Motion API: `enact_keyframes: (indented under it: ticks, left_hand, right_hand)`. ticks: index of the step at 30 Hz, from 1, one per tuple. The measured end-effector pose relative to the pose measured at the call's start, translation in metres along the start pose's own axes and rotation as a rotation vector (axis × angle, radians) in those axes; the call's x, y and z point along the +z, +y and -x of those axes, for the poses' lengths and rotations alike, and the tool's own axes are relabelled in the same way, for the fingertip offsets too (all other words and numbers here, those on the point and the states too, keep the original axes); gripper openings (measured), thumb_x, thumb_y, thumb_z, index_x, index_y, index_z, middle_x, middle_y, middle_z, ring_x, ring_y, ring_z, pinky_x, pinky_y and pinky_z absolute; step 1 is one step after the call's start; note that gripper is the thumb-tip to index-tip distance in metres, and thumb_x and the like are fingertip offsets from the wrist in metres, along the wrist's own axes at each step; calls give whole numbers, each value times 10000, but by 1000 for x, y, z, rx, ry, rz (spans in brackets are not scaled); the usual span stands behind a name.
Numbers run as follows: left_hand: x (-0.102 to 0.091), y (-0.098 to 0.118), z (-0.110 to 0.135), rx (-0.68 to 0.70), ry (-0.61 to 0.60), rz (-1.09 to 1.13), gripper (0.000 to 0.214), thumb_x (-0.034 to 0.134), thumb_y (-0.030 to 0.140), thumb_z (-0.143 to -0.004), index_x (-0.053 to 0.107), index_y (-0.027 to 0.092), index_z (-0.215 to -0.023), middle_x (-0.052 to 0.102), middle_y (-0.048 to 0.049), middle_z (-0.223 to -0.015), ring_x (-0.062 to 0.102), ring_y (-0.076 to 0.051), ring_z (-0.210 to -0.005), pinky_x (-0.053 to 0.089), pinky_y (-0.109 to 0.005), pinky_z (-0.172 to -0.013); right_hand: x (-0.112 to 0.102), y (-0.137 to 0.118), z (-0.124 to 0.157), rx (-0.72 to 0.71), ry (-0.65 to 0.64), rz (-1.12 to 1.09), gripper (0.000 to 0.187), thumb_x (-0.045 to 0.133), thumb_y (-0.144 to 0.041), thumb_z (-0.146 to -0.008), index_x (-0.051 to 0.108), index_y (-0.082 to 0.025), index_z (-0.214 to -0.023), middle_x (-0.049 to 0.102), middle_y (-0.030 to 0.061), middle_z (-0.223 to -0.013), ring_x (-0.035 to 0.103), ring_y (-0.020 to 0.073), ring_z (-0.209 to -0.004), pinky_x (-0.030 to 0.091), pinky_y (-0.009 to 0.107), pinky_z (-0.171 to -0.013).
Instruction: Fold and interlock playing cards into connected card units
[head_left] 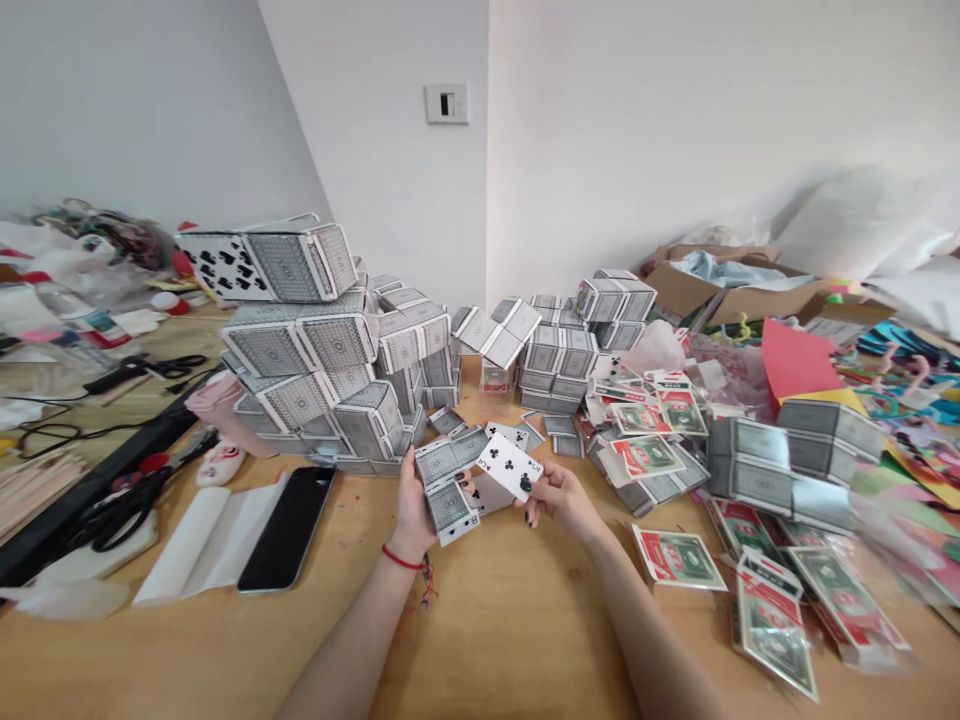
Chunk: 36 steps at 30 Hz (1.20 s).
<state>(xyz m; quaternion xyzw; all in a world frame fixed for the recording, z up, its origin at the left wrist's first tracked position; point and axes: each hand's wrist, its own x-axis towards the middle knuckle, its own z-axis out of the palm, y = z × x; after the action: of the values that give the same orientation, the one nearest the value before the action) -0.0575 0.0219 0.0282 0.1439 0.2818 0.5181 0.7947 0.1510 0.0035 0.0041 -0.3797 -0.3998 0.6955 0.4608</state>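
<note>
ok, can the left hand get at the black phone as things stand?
Probably yes: only tabletop shows between the left hand and the black phone. But that hand holds a card piece, so it would likely need to let go first.

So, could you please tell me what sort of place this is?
Probably an indoor craft table, judging by the stacked playing cards, black scissors and red paper.

- Seemed a home craft room
- Had a light-brown wooden table (487,640) bearing black-handled scissors (142,484), a flat red paper sheet (801,362)
- Included a white rectangular wall switch (448,104)
</note>
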Motion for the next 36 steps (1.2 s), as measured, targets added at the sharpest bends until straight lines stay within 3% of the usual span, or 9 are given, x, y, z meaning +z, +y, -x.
enact_keyframes:
  ticks: [5,10,15,29,36]
  left_hand:
    - [-4,0,-1,10,0,13,427,402,494,-771,537,208,-1058,641,-39,-766,588,-164,-577,469,-307,-536]
    - [-3,-2,-3,53,36,6,435,376,479,-787,545,189,-1065,660,-55,-867,614,-173,-650,478,-314,-611]
    - [-3,-2,-4,72,28,-7,452,379,476,-789,537,177,-1089,661,-59,-918,626,-185,-704,478,-322,-658]
    - [0,-3,-3,41,-3,30,491,391,495,-782,497,179,-1142,652,-75,-943,626,-206,-716,484,-348,-649]
    - [3,-2,0,6,-51,43,466,397,467,-799,472,195,-1169,642,-67,-990,625,-209,-779,477,-358,-715]
  right_hand:
    - [5,1,3,121,-153,-24,301,658,-273,-634,413,-169,-777,683,87,-651,629,193,-459,484,257,-402]
    - [5,1,3,180,-207,-31,266,609,-323,-671,453,-142,-788,663,75,-552,607,183,-401,455,228,-350]
    - [3,4,2,186,-177,-23,266,542,-407,-722,474,-150,-715,621,40,-448,544,146,-309,385,190,-276]
    - [2,4,1,178,-179,-22,223,534,-359,-727,499,-141,-708,609,25,-430,508,125,-268,346,176,-247]
    - [-2,5,0,122,-2,91,246,551,-384,-689,491,-155,-623,511,-44,-339,390,70,-212,229,159,-217]
